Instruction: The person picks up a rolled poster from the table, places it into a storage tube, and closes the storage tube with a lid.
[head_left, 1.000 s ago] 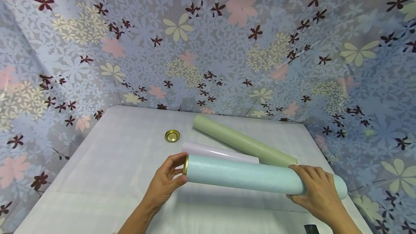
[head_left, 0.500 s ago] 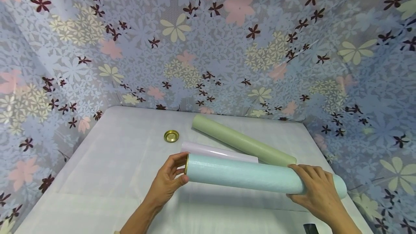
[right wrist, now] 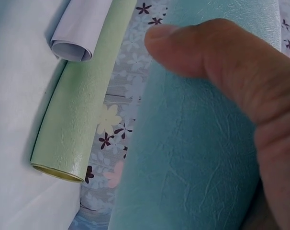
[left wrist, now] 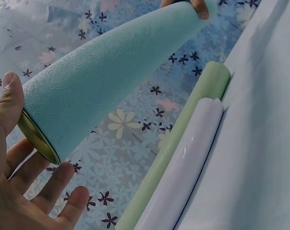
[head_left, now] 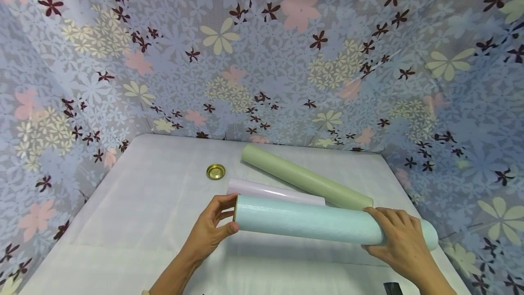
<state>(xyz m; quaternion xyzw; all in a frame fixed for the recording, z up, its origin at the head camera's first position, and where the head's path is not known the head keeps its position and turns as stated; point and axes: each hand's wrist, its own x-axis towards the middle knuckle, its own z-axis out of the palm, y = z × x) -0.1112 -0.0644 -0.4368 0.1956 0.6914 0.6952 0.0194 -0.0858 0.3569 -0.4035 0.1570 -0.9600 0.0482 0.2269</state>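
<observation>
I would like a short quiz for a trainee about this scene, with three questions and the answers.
1. True or false: the right hand grips the blue tube.
2. Which hand is at this tube's gold-rimmed end?
A) left hand
B) right hand
3. In the head view, what small round thing lies to the left of the green tube?

Key: 1. True. 2. A. 3. A gold lid.

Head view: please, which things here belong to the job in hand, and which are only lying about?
Part of the job, it seems: light-blue tube, in left hand and right hand; its gold end.
Just lying about, probably: green tube; lilac roll; black item; gold lid, which may fit a tube.
</observation>
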